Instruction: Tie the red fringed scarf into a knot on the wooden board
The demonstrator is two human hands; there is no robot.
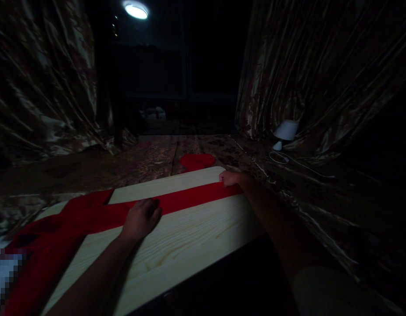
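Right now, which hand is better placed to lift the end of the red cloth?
Probably the right hand: it rests on the cloth end at the board corner. The left hand lies on its middle, away from that end.

Red cloth strip (189, 199) under your left hand (141, 218): matt woven fabric with no sheen, smooth along the strip and bunched into soft folds at the left end. Board (196, 239) beneath it: pale wood, grain lines plain to see, smooth, faint satin finish. Second red cloth (198, 161) past the board: same matt look. Curtains (321, 66) on both sides of you: glossy satin-like cloth, patterned, bright highlights on the creases. Patterned cover (150, 160) behind the board: similar shiny fabric. Small lamp (286, 131): white, smooth, matt; material too dim to tell. Cable (308, 167): white, smooth.
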